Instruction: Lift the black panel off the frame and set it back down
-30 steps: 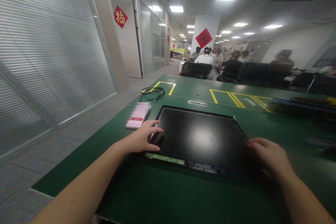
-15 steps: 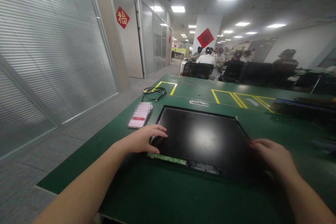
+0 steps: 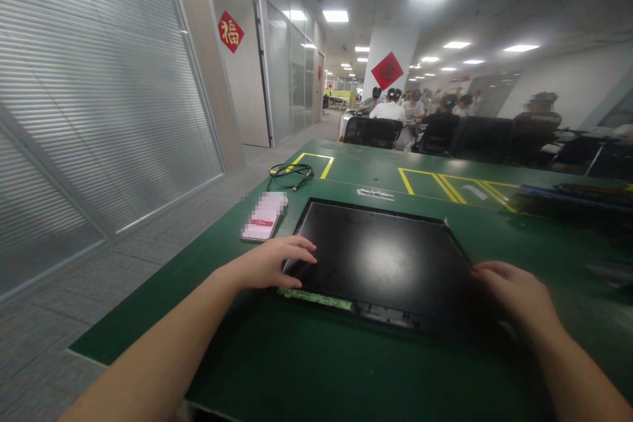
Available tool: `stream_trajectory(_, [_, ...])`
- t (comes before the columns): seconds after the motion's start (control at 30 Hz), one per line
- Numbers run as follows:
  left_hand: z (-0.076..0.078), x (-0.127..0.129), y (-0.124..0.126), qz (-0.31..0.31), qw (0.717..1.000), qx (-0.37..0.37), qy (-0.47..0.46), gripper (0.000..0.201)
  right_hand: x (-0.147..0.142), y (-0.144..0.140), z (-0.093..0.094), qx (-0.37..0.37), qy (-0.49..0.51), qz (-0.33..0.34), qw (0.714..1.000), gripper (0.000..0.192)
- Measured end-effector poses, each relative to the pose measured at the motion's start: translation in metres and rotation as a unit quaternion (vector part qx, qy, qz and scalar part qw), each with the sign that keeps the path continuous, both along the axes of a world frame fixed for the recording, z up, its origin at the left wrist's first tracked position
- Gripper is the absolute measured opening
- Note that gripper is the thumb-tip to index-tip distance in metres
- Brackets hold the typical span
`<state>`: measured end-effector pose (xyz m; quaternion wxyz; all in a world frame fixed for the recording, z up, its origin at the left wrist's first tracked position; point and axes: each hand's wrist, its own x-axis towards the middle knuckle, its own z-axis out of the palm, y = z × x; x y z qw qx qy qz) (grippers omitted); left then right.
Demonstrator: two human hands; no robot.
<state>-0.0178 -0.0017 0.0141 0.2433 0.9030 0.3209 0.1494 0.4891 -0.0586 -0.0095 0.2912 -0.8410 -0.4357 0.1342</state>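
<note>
A black LCD screen panel (image 3: 386,257) lies on the green table, a bright reflection in its middle. Along its near edge runs a narrow green circuit board (image 3: 316,300). My left hand (image 3: 277,262) rests over the panel's left edge, thumb and fingers apart, the thumb close to the end of the board. At the right edge, my right hand (image 3: 514,287) has its fingers closed on the panel's rim; its thumb is hidden.
A phone (image 3: 262,221) lies left of the panel, with a coiled black cable (image 3: 291,176) beyond it. White strips (image 3: 374,194) lie behind the panel. Dark blurred items (image 3: 568,201) sit at the right. Several people sit beyond the green table (image 3: 297,369).
Almost nothing differs. My left hand has shifted very slightly; the panel and my right hand stay in place.
</note>
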Motion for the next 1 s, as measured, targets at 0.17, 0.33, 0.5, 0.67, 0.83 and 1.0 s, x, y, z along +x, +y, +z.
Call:
stream_trajectory(0.17, [-0.0019, -0.0017, 0.0013, 0.0, 1.0, 0.0, 0.002, 0.045, -0.0027, -0.0005, 0.0043, 0.006, -0.023, 0.002, 1.0, 0.025])
stream_trajectory(0.33, [-0.0017, -0.0017, 0.0005, 0.0, 1.0, -0.003, 0.006, 0.041, -0.0052, -0.0019, 0.0056, -0.008, -0.007, 0.0, 1.0, 0.026])
stream_trajectory(0.5, [0.0012, 0.0002, -0.0016, 0.017, 1.0, -0.008, 0.017, 0.043, -0.0047, -0.002, 0.0034, -0.008, 0.016, -0.008, 1.0, 0.027])
stream_trajectory(0.67, [0.0017, 0.0041, -0.0023, 0.084, 0.995, 0.012, 0.058, 0.045, -0.0049, -0.0012, 0.0048, -0.003, 0.017, -0.007, 1.0, 0.024])
stream_trajectory(0.83, [-0.0035, 0.0044, 0.0033, 0.182, 0.975, 0.083, 0.092, 0.037, -0.0045, -0.0027, 0.0046, -0.013, 0.012, -0.009, 1.0, 0.027])
stream_trajectory(1.0, [-0.0008, 0.002, 0.0047, 0.25, 0.953, 0.107, 0.137, 0.028, -0.006, -0.0024, 0.0052, 0.002, 0.004, -0.005, 1.0, 0.026])
